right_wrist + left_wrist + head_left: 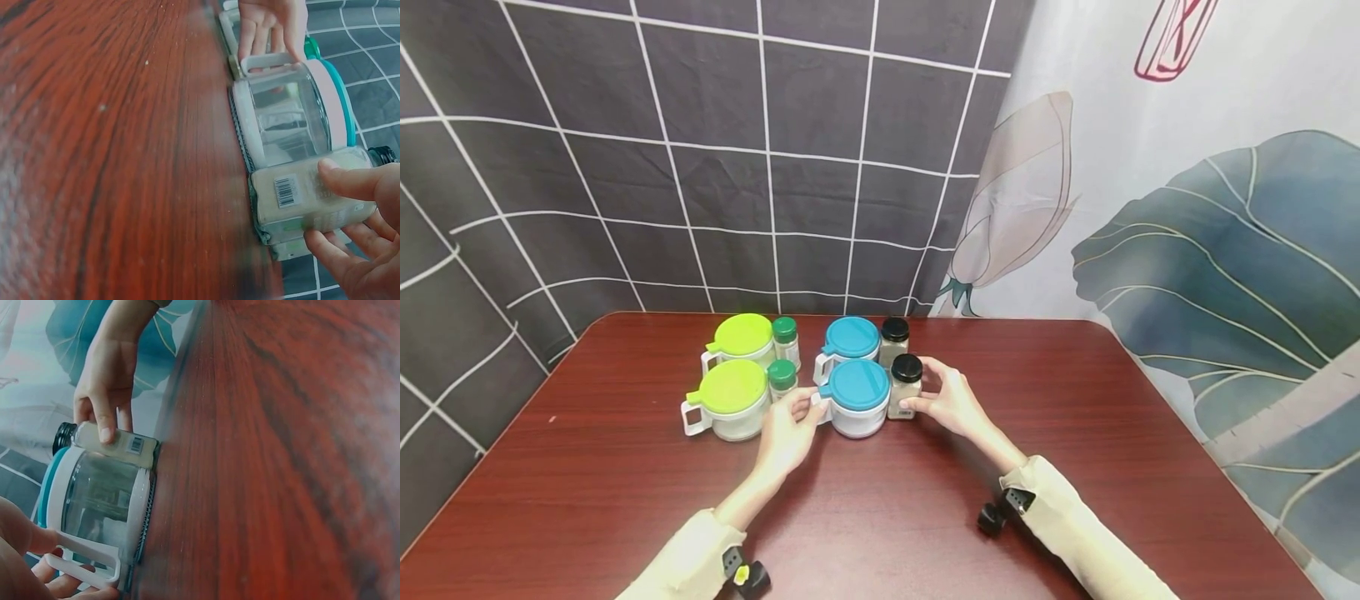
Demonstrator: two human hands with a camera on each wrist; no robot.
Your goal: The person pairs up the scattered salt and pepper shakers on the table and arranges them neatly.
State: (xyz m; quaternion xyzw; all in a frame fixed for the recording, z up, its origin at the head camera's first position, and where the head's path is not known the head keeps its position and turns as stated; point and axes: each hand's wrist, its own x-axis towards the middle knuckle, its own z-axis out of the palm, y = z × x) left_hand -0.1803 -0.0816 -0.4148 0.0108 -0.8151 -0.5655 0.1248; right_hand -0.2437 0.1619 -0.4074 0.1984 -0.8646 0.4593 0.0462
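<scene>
My left hand (788, 429) pinches the white handle of the front blue-lidded seasoning jar (859, 398), thumb and fingers on either side of it in the left wrist view. The jar's clear body (103, 490) stands upright on the table. Right beside it is a black-capped spice bottle (906, 387) with pale contents and a barcode label (287, 191). My right hand (953, 402) grips that bottle from the right, thumb on the near face and fingers on the far side. Behind these stand a second blue-lidded jar (852, 337) and another black-capped bottle (894, 337).
On the left, two green-lidded jars (732, 387) stand one behind the other, each beside a green-capped shaker (786, 332). The reddish-brown wooden table (587, 483) ends at a dark gridded curtain (700, 192) and a leaf-printed one (1240, 250).
</scene>
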